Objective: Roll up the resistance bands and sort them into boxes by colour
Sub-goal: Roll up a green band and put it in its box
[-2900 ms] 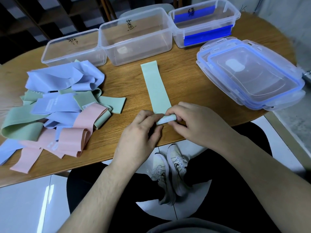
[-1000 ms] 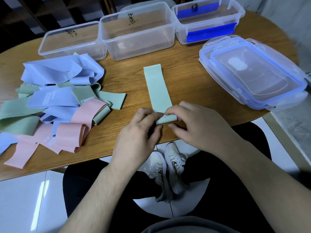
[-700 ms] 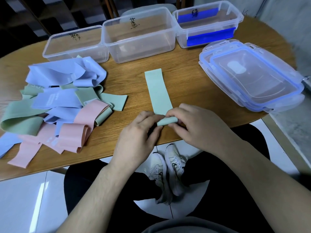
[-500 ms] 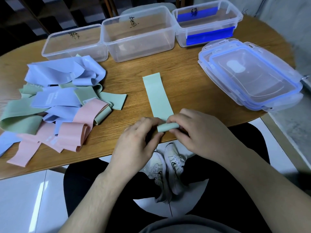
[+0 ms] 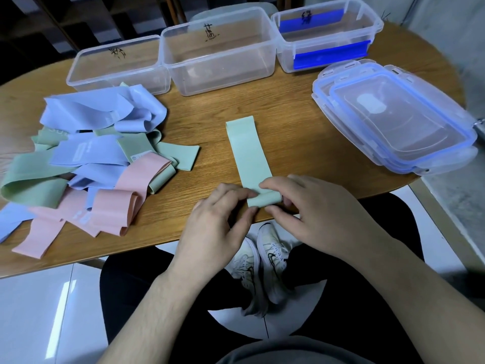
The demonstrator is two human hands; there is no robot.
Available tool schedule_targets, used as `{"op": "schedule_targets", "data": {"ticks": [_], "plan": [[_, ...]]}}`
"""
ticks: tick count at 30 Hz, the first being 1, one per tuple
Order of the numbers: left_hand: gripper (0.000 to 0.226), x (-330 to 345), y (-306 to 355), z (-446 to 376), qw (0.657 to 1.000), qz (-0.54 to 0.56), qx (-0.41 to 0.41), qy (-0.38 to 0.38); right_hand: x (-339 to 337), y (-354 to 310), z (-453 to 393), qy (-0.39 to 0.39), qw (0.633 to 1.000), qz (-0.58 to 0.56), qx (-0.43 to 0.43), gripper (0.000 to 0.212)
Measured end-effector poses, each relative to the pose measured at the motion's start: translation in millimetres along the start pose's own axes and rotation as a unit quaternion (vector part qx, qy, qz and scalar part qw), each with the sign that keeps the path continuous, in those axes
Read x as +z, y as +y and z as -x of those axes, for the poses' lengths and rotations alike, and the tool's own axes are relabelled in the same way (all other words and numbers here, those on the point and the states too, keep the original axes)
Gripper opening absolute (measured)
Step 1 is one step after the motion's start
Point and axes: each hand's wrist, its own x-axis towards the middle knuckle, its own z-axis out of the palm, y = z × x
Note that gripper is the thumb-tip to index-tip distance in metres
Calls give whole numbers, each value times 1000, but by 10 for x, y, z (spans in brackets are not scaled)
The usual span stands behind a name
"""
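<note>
A pale green resistance band (image 5: 248, 151) lies flat on the wooden table (image 5: 294, 127), its near end rolled into a small coil at the table's front edge. My left hand (image 5: 217, 222) pinches the coil's left end and my right hand (image 5: 312, 208) pinches its right end, fingers curled over the roll. A loose heap of blue, green and pink bands (image 5: 86, 158) lies to the left. Three clear boxes stand at the back: left box (image 5: 115, 67), middle box (image 5: 217, 51), and right box (image 5: 328, 35) with blue clips.
Stacked clear lids with blue seals (image 5: 393, 119) lie on the table's right side. The table's front edge runs just under my hands; my legs and white shoes (image 5: 262, 261) are below it. Bare wood shows between the flat band and the lids.
The coil at the band's near end has grown thicker and the flat stretch has become shorter. Both hands stay at the front edge, holding the roll.
</note>
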Motion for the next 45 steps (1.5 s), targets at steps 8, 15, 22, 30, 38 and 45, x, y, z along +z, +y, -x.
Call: {"op": "schedule_targets", "data": {"ticks": [8, 15, 22, 30, 38, 45], "plan": [[26, 18, 30, -20, 1000, -10, -12, 22, 41, 16, -66, 3, 1000, -16, 13, 21], [25, 49, 18, -30, 998, -42, -2, 38, 34, 35, -126, -9, 999, -32, 18, 24], [30, 29, 31, -86, 998, -55, -20, 26, 35, 27, -119, -9, 1000, -11, 17, 34], [27, 31, 28, -119, 997, -52, -45, 28, 56, 56, -173, -13, 1000, -16, 24, 26], [26, 40, 37, -130, 997, -70, -32, 23, 42, 91, -233, -17, 999, -28, 23, 28], [26, -12, 16, -201, 997, -72, -32, -5, 46, 77, -214, -13, 1000, -1, 13, 31]]}}
